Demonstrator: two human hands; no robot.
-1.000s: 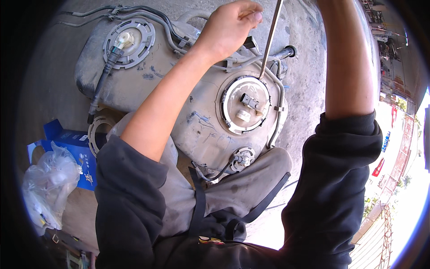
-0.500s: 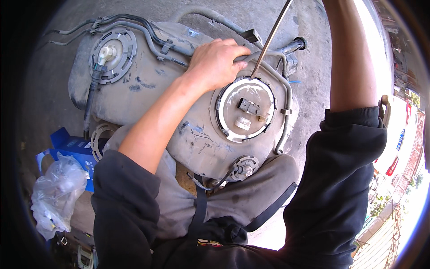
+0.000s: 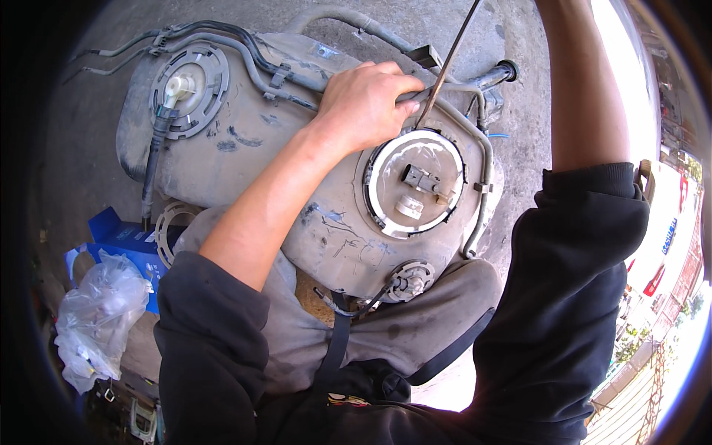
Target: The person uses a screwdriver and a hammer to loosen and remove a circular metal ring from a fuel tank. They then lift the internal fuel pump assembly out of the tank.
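Pinching 1 grey pipe (image 3: 421, 95), the left hand (image 3: 365, 106) sits near a rod (image 3: 449, 65).

Grey concrete floor (image 3: 528, 81), bright daylight (image 3: 688, 356).

Black sleeves (image 3: 564, 282) — dusty grey trousers (image 3: 423, 334)

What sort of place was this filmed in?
Probably a vehicle repair workshop or yard: a dusty tank with attached pipes lies on a worn grey floor, and a long metal rod reaches down to it. Daylight at the right suggests it opens outdoors.
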